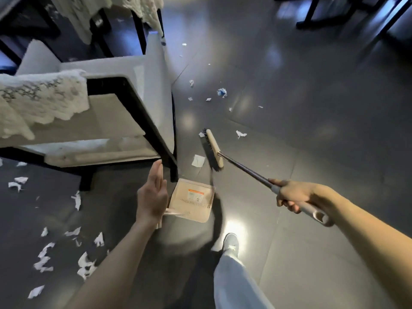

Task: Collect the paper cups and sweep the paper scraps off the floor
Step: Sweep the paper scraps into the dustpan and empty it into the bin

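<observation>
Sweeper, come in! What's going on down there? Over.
Right hand grips broom; left hand open by dustpan. Paper scraps scattered on floor, one beside broom head. Chair leg close beside dustpan.

The dustpan (191,200) lies between the armchair (124,103) and the broom (213,150).

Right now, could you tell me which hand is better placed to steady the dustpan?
Left. The left hand is open right beside the dustpan, while the right hand is occupied gripping the broom farther to the side.
</observation>
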`<move>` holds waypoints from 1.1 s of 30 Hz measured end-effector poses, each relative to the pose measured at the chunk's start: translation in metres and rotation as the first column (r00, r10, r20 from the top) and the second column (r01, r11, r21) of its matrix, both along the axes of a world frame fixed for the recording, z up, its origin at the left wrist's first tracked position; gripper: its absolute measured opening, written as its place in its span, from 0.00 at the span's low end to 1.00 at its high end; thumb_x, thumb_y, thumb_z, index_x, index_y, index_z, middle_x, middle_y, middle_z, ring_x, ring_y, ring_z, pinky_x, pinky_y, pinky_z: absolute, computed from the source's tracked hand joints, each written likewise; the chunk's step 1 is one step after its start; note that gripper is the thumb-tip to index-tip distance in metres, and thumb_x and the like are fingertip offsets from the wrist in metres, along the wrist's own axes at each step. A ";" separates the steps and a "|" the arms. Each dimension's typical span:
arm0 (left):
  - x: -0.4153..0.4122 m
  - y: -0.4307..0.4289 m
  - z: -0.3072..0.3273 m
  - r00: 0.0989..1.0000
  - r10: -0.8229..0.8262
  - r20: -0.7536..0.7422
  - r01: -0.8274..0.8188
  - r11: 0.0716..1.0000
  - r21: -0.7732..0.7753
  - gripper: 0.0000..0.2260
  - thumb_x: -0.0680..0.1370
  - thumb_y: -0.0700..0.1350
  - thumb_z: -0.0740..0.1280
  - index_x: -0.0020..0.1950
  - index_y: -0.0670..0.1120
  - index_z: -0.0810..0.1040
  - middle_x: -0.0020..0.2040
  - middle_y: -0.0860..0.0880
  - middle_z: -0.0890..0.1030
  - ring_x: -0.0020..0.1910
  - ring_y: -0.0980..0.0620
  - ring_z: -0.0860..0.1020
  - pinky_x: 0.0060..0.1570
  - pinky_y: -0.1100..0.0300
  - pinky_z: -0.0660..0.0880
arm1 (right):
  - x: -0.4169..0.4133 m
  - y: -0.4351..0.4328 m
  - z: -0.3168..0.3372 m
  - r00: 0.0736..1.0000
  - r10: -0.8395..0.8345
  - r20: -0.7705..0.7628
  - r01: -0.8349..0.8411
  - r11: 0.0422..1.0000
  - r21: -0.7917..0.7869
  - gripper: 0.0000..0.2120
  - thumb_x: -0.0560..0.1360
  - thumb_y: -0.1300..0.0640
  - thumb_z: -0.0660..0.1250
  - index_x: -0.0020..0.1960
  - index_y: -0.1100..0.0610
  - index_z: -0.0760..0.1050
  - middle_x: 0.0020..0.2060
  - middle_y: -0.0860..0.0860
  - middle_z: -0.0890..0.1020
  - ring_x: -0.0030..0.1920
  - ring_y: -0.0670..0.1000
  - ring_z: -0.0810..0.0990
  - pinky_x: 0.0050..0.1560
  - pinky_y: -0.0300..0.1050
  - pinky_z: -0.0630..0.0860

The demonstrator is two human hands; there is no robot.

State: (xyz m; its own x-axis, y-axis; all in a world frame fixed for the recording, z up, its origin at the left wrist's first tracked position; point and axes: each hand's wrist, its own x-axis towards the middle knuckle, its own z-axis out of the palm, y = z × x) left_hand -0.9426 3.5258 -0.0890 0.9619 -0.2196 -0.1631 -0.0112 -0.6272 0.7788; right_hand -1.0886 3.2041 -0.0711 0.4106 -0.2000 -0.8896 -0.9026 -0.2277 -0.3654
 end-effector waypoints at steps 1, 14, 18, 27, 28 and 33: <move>0.008 -0.015 0.001 1.000 0.004 -0.030 -0.005 0.999 -0.049 0.25 0.80 0.37 0.62 0.74 0.55 0.64 0.67 0.48 0.75 0.64 0.46 0.74 0.64 0.55 0.68 | 0.022 -0.011 -0.004 1.000 0.005 0.023 -0.005 1.000 0.003 0.27 0.81 0.62 0.52 0.77 0.48 0.54 0.25 0.51 0.73 0.17 0.46 0.65 0.20 0.33 0.65; 0.068 -0.076 -0.006 0.999 0.008 0.045 -0.011 0.998 0.063 0.26 0.79 0.40 0.63 0.73 0.62 0.63 0.65 0.46 0.77 0.58 0.44 0.78 0.56 0.55 0.74 | 0.098 -0.046 -0.061 0.977 0.207 -0.050 -0.206 0.978 0.026 0.27 0.76 0.70 0.53 0.72 0.51 0.63 0.43 0.57 0.70 0.32 0.51 0.66 0.21 0.33 0.65; 0.071 -0.076 -0.005 0.998 0.012 0.065 -0.017 0.997 0.073 0.26 0.79 0.39 0.63 0.73 0.61 0.64 0.63 0.46 0.78 0.55 0.43 0.80 0.56 0.50 0.76 | 0.114 -0.044 -0.063 0.925 0.372 -0.081 -0.377 0.925 -0.045 0.24 0.72 0.70 0.52 0.66 0.57 0.67 0.36 0.55 0.69 0.27 0.51 0.65 0.17 0.33 0.60; 0.096 -0.098 -0.004 0.999 -0.034 0.037 0.036 0.999 -0.040 0.25 0.79 0.38 0.64 0.73 0.55 0.67 0.66 0.49 0.76 0.62 0.50 0.75 0.58 0.72 0.67 | 0.102 -0.035 -0.017 0.815 0.541 -0.207 -0.549 0.835 0.023 0.34 0.73 0.71 0.55 0.76 0.53 0.54 0.36 0.52 0.70 0.25 0.49 0.70 0.18 0.36 0.66; 0.100 -0.100 -0.004 0.998 -0.054 0.036 0.056 0.997 -0.045 0.24 0.79 0.38 0.64 0.73 0.55 0.67 0.66 0.48 0.76 0.62 0.50 0.75 0.57 0.75 0.66 | 0.095 -0.040 -0.009 0.832 0.515 -0.204 -0.517 0.855 0.048 0.36 0.74 0.71 0.56 0.77 0.50 0.52 0.34 0.53 0.71 0.24 0.49 0.68 0.19 0.36 0.65; 0.104 -0.105 -0.005 0.989 -0.148 0.024 0.150 0.984 -0.100 0.25 0.79 0.38 0.64 0.73 0.56 0.66 0.61 0.55 0.76 0.54 0.68 0.74 0.49 0.81 0.67 | 0.046 -0.064 0.024 0.963 0.171 -0.207 -0.147 0.981 0.124 0.32 0.76 0.68 0.57 0.75 0.44 0.58 0.21 0.48 0.68 0.20 0.46 0.62 0.22 0.35 0.61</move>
State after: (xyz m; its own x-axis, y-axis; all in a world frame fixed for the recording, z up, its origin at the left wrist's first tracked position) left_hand -0.8385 3.4208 -0.0943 0.9195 -0.3754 -0.1170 -0.1121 -0.5354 0.8371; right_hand -1.0424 3.1403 -0.0475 0.2255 -0.0469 -0.9731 -0.9178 -0.3453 -0.1961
